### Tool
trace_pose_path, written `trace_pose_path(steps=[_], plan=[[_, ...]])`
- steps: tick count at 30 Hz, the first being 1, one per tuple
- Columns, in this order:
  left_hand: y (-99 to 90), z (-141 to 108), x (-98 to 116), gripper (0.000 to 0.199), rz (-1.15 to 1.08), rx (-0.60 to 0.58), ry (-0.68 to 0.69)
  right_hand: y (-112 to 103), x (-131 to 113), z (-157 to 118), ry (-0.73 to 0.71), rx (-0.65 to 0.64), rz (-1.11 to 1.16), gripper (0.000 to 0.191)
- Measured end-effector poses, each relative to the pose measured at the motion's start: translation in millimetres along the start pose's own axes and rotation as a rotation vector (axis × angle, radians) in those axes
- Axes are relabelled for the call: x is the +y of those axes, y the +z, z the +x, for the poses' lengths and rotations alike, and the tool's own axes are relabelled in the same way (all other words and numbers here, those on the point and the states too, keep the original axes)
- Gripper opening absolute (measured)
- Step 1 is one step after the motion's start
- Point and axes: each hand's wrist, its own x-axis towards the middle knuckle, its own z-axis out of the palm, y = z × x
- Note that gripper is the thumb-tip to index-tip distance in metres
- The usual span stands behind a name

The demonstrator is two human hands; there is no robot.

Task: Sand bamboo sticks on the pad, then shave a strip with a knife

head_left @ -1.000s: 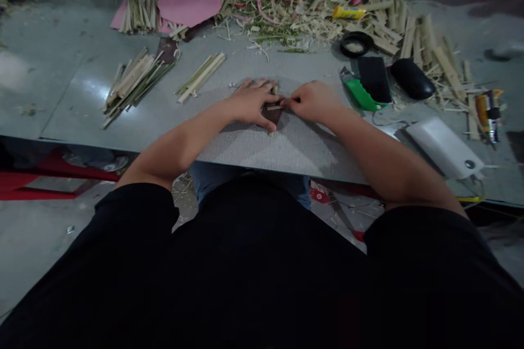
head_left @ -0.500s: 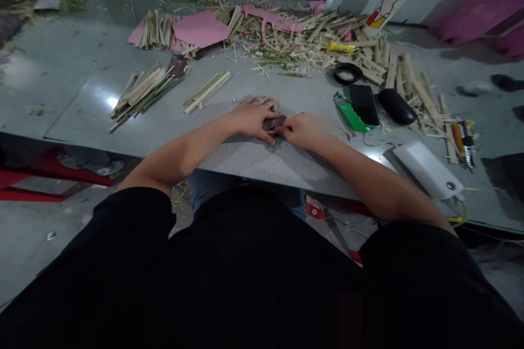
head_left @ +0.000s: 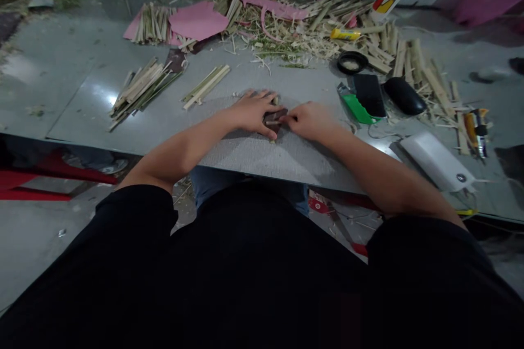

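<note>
My left hand lies flat on the grey table with its fingers spread. Under and beside its thumb and index finger is a small dark brown sheet, which looks like sandpaper. A short pale stick pokes out below the thumb, and more of it shows near the fingertips. My right hand is closed in a pinch at the sheet's right side. A thin bamboo strip runs across the sheet to these fingertips. The palm hides part of the sheet and strip.
Cut bamboo strips and a larger bundle lie left. Shavings and pink paper line the back. At right are a black ring-shaped item, a green-handled tool, a phone, a mouse and a white box.
My right hand has shifted slightly up and away from my left hand, with the strip's end at its fingertips. More of the brown sheet shows. The view has turned a little.
</note>
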Motion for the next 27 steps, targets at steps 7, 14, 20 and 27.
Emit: trace_pose_path(steps=[7,14,20,27], plan=[[-3.6,-3,6,0.128,0.019,-0.041,-0.029,4,-1,-1,-0.030,-0.019,0.024,0.045],[2.4,4,-5,0.127,-0.034,-0.013,0.000,5,33,27,0.109,0.077,0.050,0.052],[2.3,4,-5,0.126,-0.033,-0.018,0.009,-2,36,31,0.203,0.115,0.084,0.045],[5.3,4,-7,0.122,-0.034,0.010,0.010,0,9,19,0.038,0.052,0.136,0.026]])
